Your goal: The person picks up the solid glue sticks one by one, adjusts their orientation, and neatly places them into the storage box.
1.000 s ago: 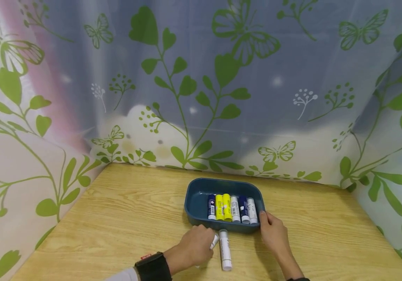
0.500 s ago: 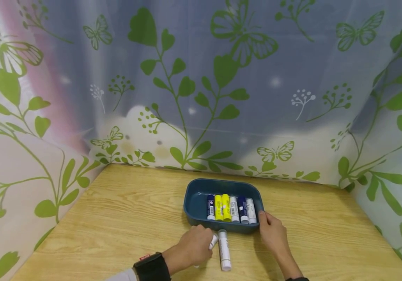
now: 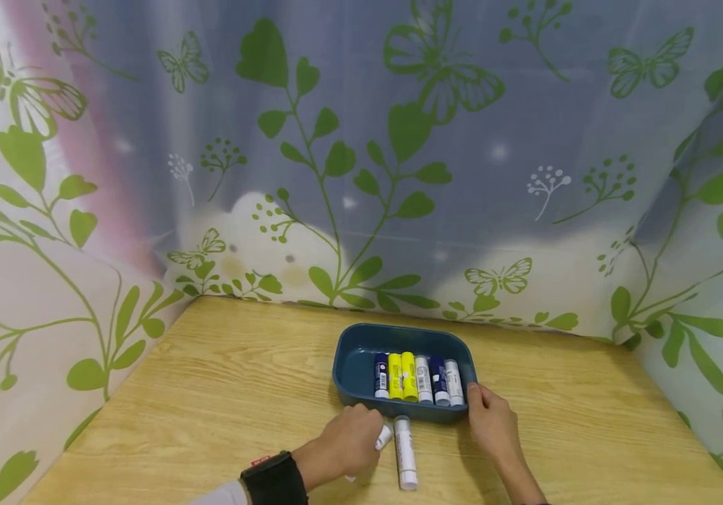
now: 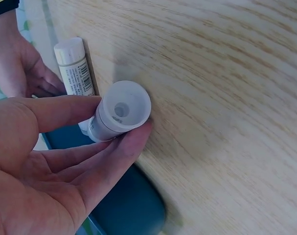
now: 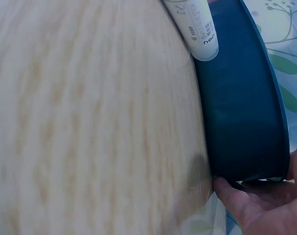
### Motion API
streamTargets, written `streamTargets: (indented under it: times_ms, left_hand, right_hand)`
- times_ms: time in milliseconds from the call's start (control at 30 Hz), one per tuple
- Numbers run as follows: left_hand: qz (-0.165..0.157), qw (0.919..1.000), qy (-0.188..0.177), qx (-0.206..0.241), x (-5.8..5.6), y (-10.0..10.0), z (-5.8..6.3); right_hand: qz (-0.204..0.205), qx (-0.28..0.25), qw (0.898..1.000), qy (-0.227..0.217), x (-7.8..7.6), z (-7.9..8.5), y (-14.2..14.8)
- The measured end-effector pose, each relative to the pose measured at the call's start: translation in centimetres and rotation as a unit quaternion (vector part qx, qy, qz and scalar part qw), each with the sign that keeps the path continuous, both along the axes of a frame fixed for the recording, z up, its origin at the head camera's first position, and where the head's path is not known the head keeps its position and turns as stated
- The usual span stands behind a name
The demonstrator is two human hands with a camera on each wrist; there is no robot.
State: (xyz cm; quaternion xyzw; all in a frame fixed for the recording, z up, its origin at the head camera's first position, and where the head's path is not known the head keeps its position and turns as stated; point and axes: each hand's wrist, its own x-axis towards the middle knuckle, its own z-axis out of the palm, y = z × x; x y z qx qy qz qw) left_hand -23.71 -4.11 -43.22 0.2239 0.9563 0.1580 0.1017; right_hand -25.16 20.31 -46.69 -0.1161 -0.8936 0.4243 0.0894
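Observation:
My left hand (image 3: 351,440) pinches a white glue stick (image 4: 126,105) between thumb and fingers, just in front of the dark blue tray (image 3: 361,407). The glue stick's hollow round end faces the left wrist camera; in the head view most of it is hidden by the hand. A second white glue stick (image 3: 406,454) lies on the table to the right of this hand, its far end close to the tray's front wall. My right hand (image 3: 495,424) grips the tray's front right corner, thumb near the rim and fingers lower on the wall.
Inside the tray several glue sticks stand in a row: navy (image 3: 381,375), yellow (image 3: 408,376) and white (image 3: 454,382) ones. The wooden table (image 3: 241,372) meets a patterned curtain (image 3: 361,175) at the back and sides.
The view has shifted slightly. Both hands, the tray and the glue sticks hold nearly the same places.

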Motion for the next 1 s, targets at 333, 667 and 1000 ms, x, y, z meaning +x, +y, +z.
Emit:
streamTargets:
  times_ms: [333, 667, 1000]
  left_hand:
    - [0.01, 0.9993, -0.037, -0.003, -0.4, 0.0, 0.4]
    - [-0.001, 0.9999, -0.009, -0.014, -0.4, 0.0, 1.0]
    - [-0.016, 0.9994, -0.008, -0.031, -0.5, 0.1, 2.1]
  right_hand:
    - [-0.001, 0.009, 1.0, 0.006, 0.0, -0.1, -0.1]
    - [0.002, 0.011, 1.0, 0.006, -0.1, -0.2, 0.0]
    - [0.001, 0.006, 1.0, 0.005, -0.2, -0.1, 0.1]
